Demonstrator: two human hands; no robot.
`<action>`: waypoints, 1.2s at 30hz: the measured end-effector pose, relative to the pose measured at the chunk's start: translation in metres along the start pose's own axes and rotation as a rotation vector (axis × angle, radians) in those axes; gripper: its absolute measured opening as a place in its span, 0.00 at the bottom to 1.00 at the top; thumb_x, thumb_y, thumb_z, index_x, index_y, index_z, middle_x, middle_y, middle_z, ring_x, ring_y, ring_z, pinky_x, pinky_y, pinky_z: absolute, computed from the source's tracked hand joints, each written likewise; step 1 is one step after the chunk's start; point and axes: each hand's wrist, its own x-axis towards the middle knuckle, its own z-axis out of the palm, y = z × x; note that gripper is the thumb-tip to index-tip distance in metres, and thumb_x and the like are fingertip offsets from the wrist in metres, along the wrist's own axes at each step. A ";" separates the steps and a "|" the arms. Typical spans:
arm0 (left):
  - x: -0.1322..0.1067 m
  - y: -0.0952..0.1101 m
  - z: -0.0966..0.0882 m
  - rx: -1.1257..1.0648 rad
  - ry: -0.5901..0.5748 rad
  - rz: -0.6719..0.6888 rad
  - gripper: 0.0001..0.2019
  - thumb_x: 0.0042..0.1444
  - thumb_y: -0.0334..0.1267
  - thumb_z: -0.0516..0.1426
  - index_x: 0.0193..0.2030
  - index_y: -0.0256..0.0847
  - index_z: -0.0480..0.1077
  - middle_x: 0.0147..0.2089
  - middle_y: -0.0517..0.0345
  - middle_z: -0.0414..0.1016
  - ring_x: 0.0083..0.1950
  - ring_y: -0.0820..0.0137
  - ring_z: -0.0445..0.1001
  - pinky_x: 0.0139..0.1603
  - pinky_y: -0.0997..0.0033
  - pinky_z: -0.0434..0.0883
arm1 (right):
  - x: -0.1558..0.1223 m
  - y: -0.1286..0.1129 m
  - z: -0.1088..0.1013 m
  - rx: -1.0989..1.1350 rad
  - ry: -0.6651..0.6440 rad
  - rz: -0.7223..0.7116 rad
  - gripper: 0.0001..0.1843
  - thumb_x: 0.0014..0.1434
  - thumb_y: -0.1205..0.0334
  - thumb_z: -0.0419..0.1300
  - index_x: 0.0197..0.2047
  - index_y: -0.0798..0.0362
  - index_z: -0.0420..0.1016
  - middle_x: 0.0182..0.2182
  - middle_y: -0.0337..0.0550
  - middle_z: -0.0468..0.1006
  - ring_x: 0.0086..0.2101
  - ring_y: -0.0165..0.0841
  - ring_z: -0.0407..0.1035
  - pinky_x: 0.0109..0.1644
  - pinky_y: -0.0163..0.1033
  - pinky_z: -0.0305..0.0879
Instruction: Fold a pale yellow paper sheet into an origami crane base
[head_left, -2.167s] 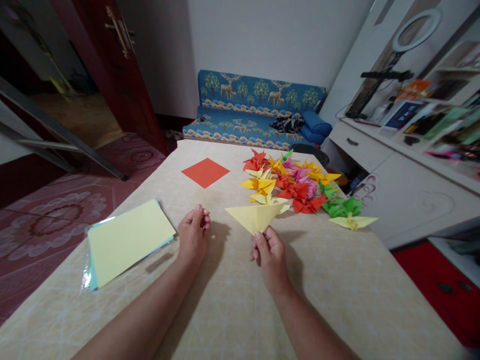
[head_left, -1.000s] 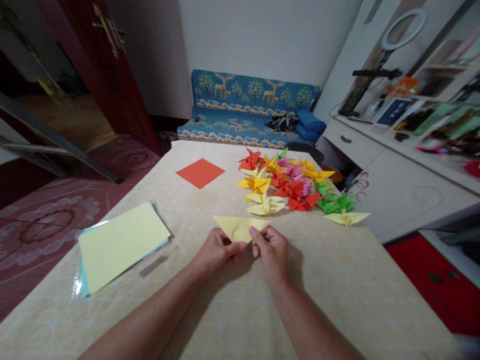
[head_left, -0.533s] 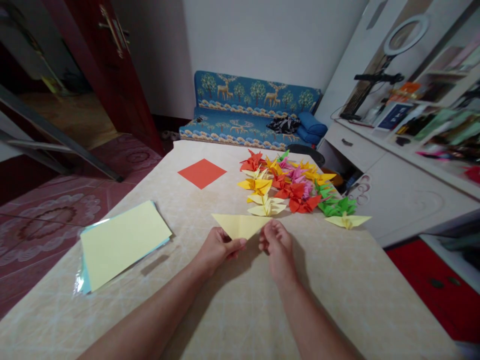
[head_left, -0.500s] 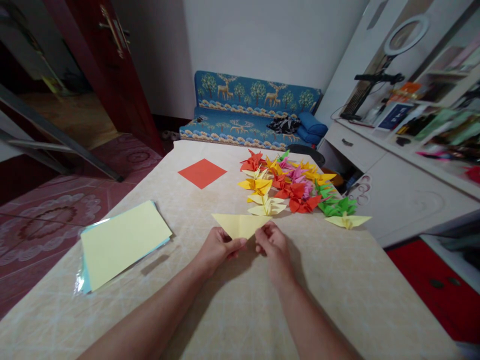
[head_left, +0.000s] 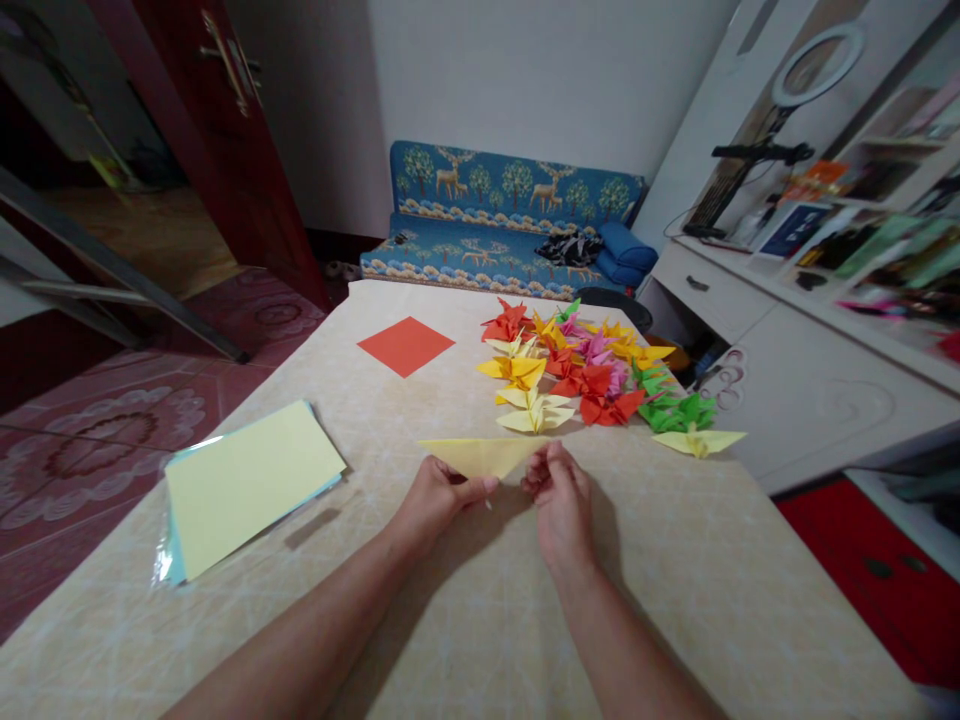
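Observation:
A pale yellow paper [head_left: 476, 457], folded into a wide triangle with its long edge away from me, is between my hands just above the table. My left hand [head_left: 446, 497] pinches it near the bottom point, thumb on top. At the paper's right corner, my right hand [head_left: 559, 485] has its thumb and fingers closed on the tip. Just beyond lie several folded paper cranes [head_left: 585, 380] in red, orange, yellow, pink and green. One pale yellow crane [head_left: 699, 441] sits apart at their right.
A red paper square [head_left: 406, 347] lies flat at the far left of the table [head_left: 480, 640]. Nearer, a stack of pale yellow sheets [head_left: 255, 490] rests on a clear plastic sleeve. Behind stands a blue patterned sofa [head_left: 480, 240]; a white cabinet [head_left: 810, 380] is at right.
My right hand has moved slightly right and turned, now at the triangle's right corner. The paper has tilted and looks flatter and wider. My left hand keeps its pinch.

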 end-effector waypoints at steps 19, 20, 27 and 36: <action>0.002 -0.004 0.001 -0.121 -0.124 0.031 0.14 0.47 0.42 0.64 0.22 0.32 0.70 0.18 0.57 0.70 0.19 0.75 0.66 0.24 0.73 0.62 | -0.023 0.004 0.015 -0.362 -0.392 0.055 0.13 0.52 0.55 0.58 0.22 0.54 0.71 0.14 0.35 0.69 0.15 0.26 0.62 0.19 0.29 0.56; 0.001 -0.003 0.001 -0.119 -0.116 0.031 0.15 0.47 0.42 0.63 0.20 0.32 0.69 0.18 0.57 0.69 0.19 0.75 0.66 0.24 0.73 0.62 | -0.024 0.003 0.016 -0.360 -0.390 0.066 0.15 0.52 0.53 0.58 0.22 0.55 0.70 0.13 0.36 0.69 0.14 0.25 0.61 0.19 0.29 0.55; 0.000 0.004 0.004 -0.065 0.115 0.095 0.12 0.44 0.42 0.65 0.22 0.33 0.74 0.21 0.56 0.73 0.22 0.74 0.67 0.24 0.75 0.60 | -0.024 0.000 0.011 -0.419 -0.380 0.000 0.15 0.54 0.56 0.57 0.20 0.55 0.68 0.13 0.34 0.66 0.15 0.23 0.58 0.19 0.28 0.52; 0.014 0.003 -0.037 0.027 0.336 0.101 0.14 0.44 0.45 0.65 0.26 0.33 0.75 0.19 0.61 0.69 0.21 0.78 0.61 0.22 0.79 0.56 | -0.026 0.000 0.013 -0.409 -0.379 0.032 0.14 0.53 0.58 0.57 0.20 0.56 0.69 0.15 0.36 0.68 0.15 0.22 0.57 0.18 0.28 0.52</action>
